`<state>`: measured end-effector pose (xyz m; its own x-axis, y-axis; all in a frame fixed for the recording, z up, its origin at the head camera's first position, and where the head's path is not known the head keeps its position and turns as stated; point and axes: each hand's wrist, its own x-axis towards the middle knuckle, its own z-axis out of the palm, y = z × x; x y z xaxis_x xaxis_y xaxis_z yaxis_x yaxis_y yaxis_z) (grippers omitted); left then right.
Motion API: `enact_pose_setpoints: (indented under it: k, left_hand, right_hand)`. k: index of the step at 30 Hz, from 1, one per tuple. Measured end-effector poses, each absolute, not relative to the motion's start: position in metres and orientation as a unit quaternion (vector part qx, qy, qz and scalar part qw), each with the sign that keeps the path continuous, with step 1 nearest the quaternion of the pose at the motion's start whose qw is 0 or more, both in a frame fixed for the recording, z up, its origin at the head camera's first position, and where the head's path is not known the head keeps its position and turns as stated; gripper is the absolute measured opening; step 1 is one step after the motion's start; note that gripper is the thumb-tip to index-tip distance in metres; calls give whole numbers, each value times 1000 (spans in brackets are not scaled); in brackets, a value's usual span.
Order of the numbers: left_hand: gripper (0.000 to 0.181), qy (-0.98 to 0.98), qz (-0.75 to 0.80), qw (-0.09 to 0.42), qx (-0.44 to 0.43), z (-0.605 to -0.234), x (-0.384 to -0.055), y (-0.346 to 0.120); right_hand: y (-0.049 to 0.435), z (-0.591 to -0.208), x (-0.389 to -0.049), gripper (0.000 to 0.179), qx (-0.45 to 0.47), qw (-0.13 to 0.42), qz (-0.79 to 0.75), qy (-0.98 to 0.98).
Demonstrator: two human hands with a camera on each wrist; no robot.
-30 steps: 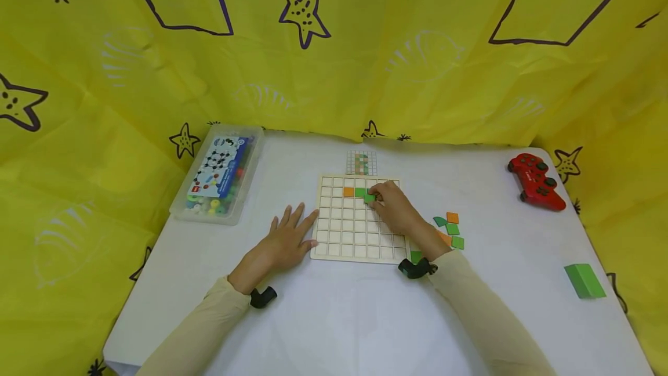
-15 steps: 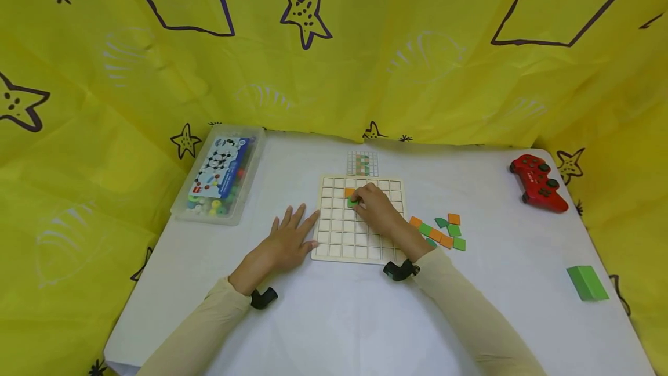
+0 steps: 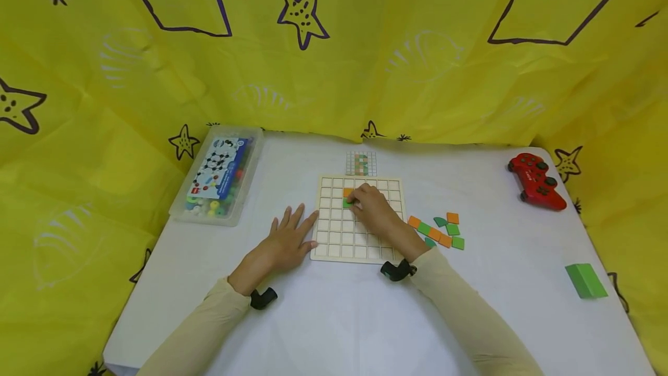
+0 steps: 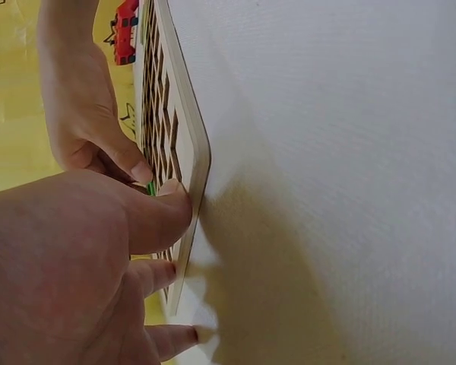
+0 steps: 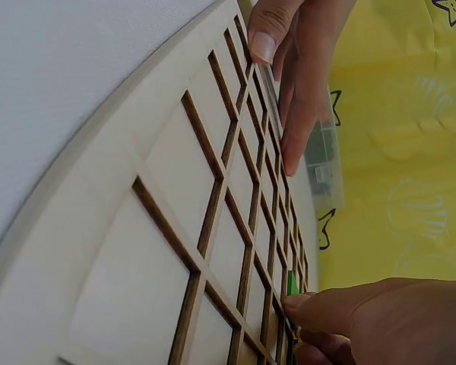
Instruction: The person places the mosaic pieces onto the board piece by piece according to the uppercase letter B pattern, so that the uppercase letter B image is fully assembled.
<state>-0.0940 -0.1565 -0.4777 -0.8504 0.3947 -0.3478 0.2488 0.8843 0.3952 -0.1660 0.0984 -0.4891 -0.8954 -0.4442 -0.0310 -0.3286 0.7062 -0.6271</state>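
A wooden grid board (image 3: 334, 238) lies flat on the table. My right hand (image 3: 374, 209) is over its upper middle, thumb and fingers pinching a green square tile (image 3: 347, 204) at the cell just below an orange square tile (image 3: 347, 192). In the right wrist view the green tile (image 5: 292, 283) shows as a thin edge at my fingertips. My left hand (image 3: 284, 243) lies with fingers spread at the board's left edge; its thumb (image 4: 171, 201) and a fingertip touch the rim. The cells under my right hand are hidden.
Loose orange and green tiles (image 3: 434, 234) lie right of the board. A small printed pattern card (image 3: 361, 163) is behind it. A clear plastic box (image 3: 216, 176) stands at left, a red game controller (image 3: 536, 181) and a green block (image 3: 585, 281) at right.
My right hand has moved left across the board with the green tile, from right of another green tile to below the orange one. My left hand has stayed put.
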Motion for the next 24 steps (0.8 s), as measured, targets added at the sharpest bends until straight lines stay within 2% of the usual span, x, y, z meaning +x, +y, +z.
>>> enact_pose_setpoints:
  k: [7,15,24]
  left_hand:
    - [71,948,170,210,169,-477,-93,-156]
    - [71,948,168,211,169,-479,-94,-157]
    - [71,948,170,209,171,-481,-95,-157]
  right_hand:
    - [119,-478,-166,21,-200,92,-300,928]
    - [185,-458,-166,32,-93,123,-300,942]
    - [267,-437,-158,54,-7,237,-213,948]
